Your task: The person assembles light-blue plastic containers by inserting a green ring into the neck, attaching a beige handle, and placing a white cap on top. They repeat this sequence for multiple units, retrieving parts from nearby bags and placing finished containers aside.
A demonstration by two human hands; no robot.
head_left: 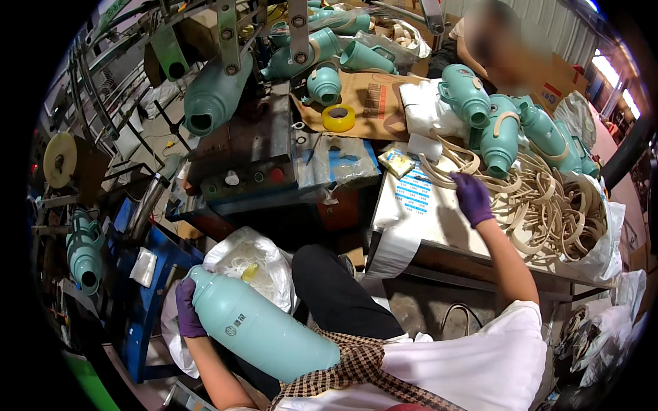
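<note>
My left hand (186, 309), in a purple glove, is closed around the neck end of a teal thermos flask shell (257, 327). The shell lies slanted across my lap, its wide end against my checkered apron (360, 356). Over the table at the right, my right hand (471, 198), also gloved in purple, has its fingertips closed on a curved beige strap (439, 175). Right of that hand lies a large tangled heap of beige straps (555, 212). A sheet of blue-and-white labels (413, 190) and a small yellow packet (396, 162) lie left of it.
Several teal flasks (499, 137) stand and lie behind the straps. Yellow tape (338, 118) rests on cardboard (377, 103). A machine with a red button (276, 175) is ahead; another flask (218, 96) hangs above it. A white bag (240, 240) holds pale rings. Another person (500, 48) sits opposite.
</note>
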